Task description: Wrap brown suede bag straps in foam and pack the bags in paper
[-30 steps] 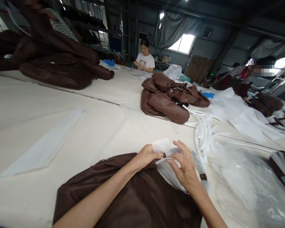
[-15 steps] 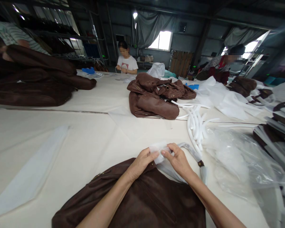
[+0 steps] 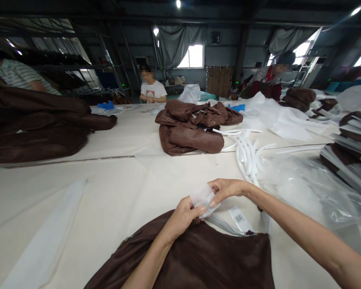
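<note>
A dark brown leather-like bag [image 3: 216, 257] lies in front of me on the pale table. At its top edge my left hand [image 3: 185, 218] pinches a white translucent wrapping sheet [image 3: 202, 196]. My right hand [image 3: 225, 190] grips the other side of the same sheet, thumb on top. What the sheet is folded around is hidden; it appears to be the bag's strap. A grey-wrapped strap [image 3: 222, 224] runs along the bag's opening below my hands. Beside it rests a white tag with a barcode [image 3: 240, 218].
Brown bags [image 3: 192, 138] are heaped ahead, with white foam tubes [image 3: 247, 156] beside them. Clear plastic [image 3: 301, 188] and stacked brown pieces [image 3: 355, 148] lie right. More brown bags [image 3: 33, 124] are at left, near a white sheet [image 3: 48, 237]. Co-workers [image 3: 153, 90] stand across the table.
My right hand has turned, its forearm swinging out to the right, and the sheet is folded further over. The barcode tag has come into view. The camera view has shifted slightly.
</note>
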`<state>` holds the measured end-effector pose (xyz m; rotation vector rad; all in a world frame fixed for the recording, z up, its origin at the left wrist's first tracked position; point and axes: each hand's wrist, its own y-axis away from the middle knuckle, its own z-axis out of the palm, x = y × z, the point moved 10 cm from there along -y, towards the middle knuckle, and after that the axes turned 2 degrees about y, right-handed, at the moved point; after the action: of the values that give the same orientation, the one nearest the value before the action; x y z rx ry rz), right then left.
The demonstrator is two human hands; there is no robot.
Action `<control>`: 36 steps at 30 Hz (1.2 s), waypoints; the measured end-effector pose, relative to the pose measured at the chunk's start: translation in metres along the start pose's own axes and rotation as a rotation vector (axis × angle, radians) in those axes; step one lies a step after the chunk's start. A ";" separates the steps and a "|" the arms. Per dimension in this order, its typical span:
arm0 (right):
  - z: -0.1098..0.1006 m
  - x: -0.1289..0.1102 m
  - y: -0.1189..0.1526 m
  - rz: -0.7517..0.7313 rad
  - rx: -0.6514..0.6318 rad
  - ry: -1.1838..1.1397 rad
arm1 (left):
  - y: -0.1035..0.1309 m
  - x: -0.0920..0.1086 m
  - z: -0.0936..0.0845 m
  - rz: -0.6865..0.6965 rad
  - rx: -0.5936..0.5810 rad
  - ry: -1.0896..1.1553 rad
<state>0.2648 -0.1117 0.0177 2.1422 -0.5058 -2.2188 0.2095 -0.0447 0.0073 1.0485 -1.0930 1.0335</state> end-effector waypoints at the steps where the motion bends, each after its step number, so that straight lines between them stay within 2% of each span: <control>1: 0.000 0.002 -0.002 0.003 0.026 -0.038 | 0.000 -0.001 -0.001 0.002 0.010 0.005; 5: -0.011 0.005 0.004 -0.069 0.227 -0.151 | -0.001 -0.001 -0.012 0.043 0.111 0.075; 8: -0.011 0.007 0.012 -0.102 0.275 -0.116 | 0.001 -0.001 -0.016 0.061 0.153 0.084; 13: -0.008 0.002 0.019 -0.120 0.273 0.039 | 0.003 0.000 -0.017 0.064 0.155 0.038; 16: -0.006 -0.005 0.022 -0.197 0.252 0.136 | 0.002 -0.002 -0.017 0.041 0.158 0.053; 19: -0.003 -0.007 0.024 -0.266 0.211 0.176 | 0.002 -0.002 -0.016 0.028 0.150 0.051; 23: -0.003 -0.006 0.026 -0.275 0.218 0.203 | 0.003 -0.003 -0.018 -0.013 0.132 0.020; 29: -0.001 -0.015 0.029 -0.313 0.259 0.278 | 0.001 0.006 -0.023 0.075 0.135 -0.129; 33: -0.002 -0.016 0.030 -0.336 0.287 0.349 | -0.005 -0.008 -0.020 -0.038 0.168 -0.095; 36: -0.002 -0.016 0.032 -0.349 0.320 0.408 | -0.008 -0.015 -0.010 -0.120 0.077 -0.121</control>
<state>0.2612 -0.1389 0.0413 2.9555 -0.5258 -1.8441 0.2172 -0.0378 -0.0101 1.2374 -1.0803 0.9319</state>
